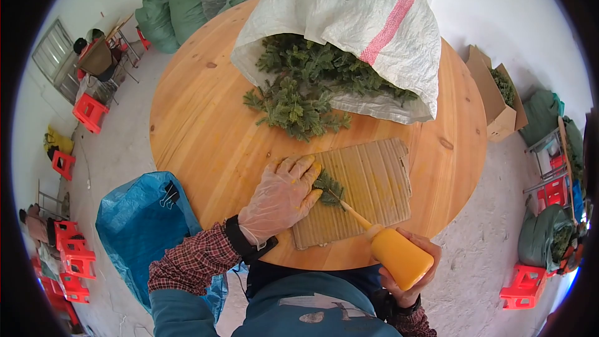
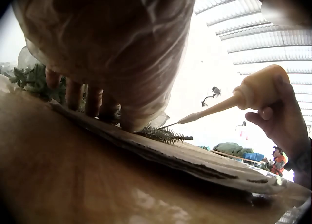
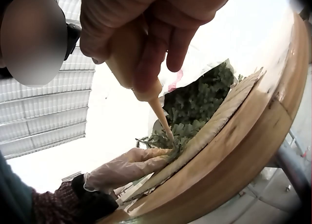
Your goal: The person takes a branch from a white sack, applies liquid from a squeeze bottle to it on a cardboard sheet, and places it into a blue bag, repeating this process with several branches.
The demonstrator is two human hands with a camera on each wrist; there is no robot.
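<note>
My left hand (image 1: 277, 196), in a clear plastic glove with yellow-stained fingertips, lies over a piece of corrugated cardboard (image 1: 377, 181). Between its thumb and forefinger it holds down a small green fir sprig (image 1: 329, 190), whose stem end points toward the right in the left wrist view. My bare right hand (image 1: 428, 254) grips a squeeze bottle (image 1: 399, 257) of orange-yellow liquid, tilted with its long nozzle (image 2: 214, 108) downward. The thin tip of that nozzle reaches the sprig beside the left thumb. Yellow smears mark the cardboard.
Behind the cardboard, a white woven sack (image 1: 337, 0) with a red stripe spills fir branches (image 1: 296, 109) onto the round wooden table (image 1: 199, 112). A blue bag (image 1: 134, 218) with a binder clip hangs at the left edge. Red stools (image 1: 90, 112) stand on the floor around.
</note>
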